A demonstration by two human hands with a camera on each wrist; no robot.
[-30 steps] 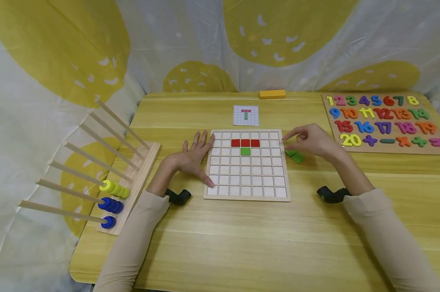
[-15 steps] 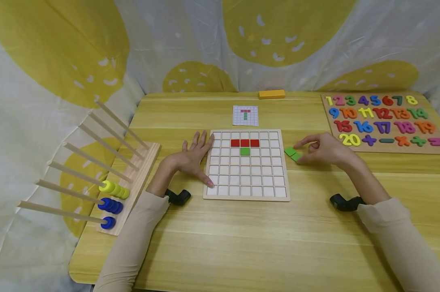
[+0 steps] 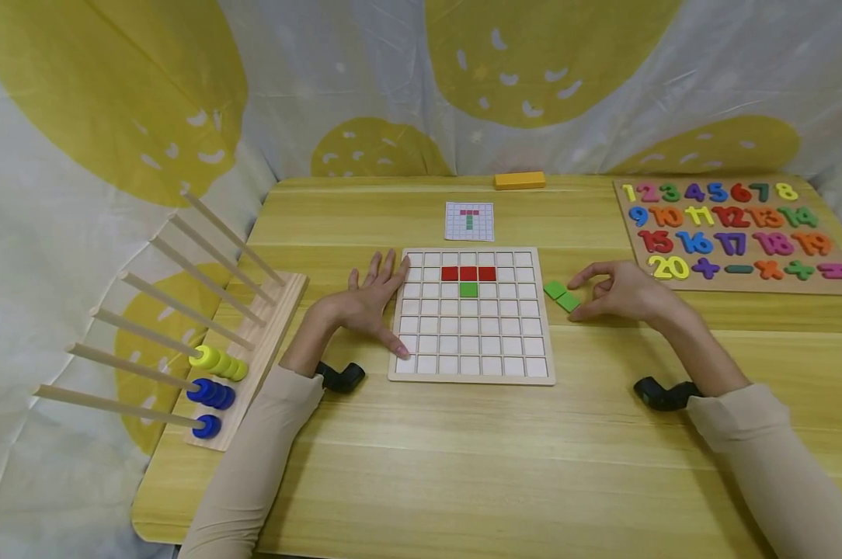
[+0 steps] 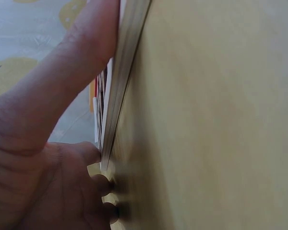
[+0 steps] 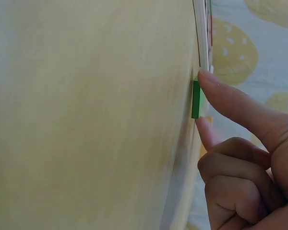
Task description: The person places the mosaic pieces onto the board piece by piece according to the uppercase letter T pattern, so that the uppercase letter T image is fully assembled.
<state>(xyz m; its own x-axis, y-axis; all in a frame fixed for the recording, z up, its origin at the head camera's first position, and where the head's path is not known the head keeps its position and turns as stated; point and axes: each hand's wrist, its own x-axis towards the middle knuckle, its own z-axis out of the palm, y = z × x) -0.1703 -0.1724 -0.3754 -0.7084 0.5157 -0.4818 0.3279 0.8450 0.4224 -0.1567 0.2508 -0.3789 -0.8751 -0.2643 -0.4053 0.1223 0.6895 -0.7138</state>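
In the head view my left hand (image 3: 365, 307) lies spread at the left side of a wooden grid board (image 3: 549, 341). Its thumb rests on the frame near the lower left corner, and the index fingertip touches the upper left edge. Three red tiles (image 3: 467, 273) sit in a row on the board, with one green tile (image 3: 468, 289) below the middle one. Right of the board, two more green tiles (image 3: 554, 289) lie corner to corner on the table. My right hand (image 3: 620, 291) pinches the nearer green tile (image 5: 196, 99) between thumb and index finger, other fingers curled.
A small card (image 3: 469, 221) printed with a red and green T lies behind the board. Farther back is an orange block (image 3: 520, 181). A number puzzle board (image 3: 739, 281) stands right, a peg rack (image 3: 281, 310) with yellow and blue rings left.
My right hand has drawn back from the board's right edge, moving right and toward me, down to the loose green tiles. My left hand stays in place.
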